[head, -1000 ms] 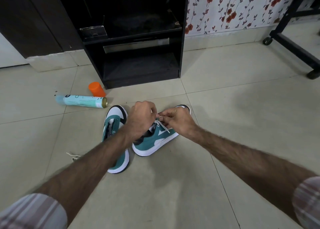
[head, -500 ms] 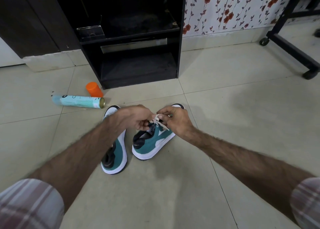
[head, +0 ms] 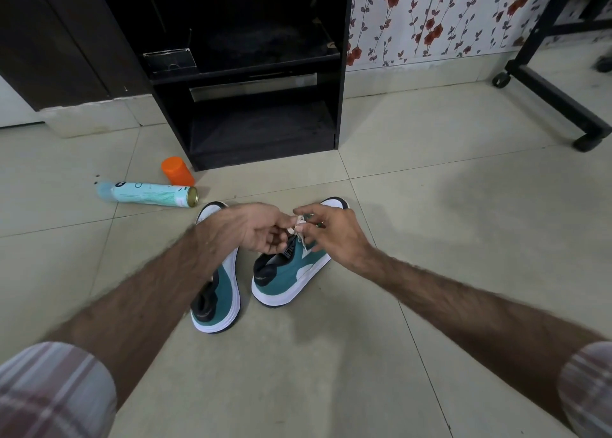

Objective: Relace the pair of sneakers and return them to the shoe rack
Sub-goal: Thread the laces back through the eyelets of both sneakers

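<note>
Pinching the white lace point(head: 299, 224) with left hand point(head: 261, 227) and right hand point(head: 332, 230), likely to tie it. Working just above the right shoe point(head: 291, 272) on the floor point(head: 430, 222), near the shoe rack point(head: 261, 132).

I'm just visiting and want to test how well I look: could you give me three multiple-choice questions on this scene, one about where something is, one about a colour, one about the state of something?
1. Where does the spray can lie?
A. on the rack's shelf
B. on the floor, left of the sneakers
C. inside a sneaker

2. What colour is the cap beside the can?
A. orange
B. blue
C. black

3. What are the two hands doing?
A. resting flat on the floor
B. lifting the rack
C. pinching the white lace over the right sneaker

Answers: 1 B, the can lies on its side on the tiles; 2 A, the cap is bright orange; 3 C, the left hand and right hand meet at the lace.
</note>
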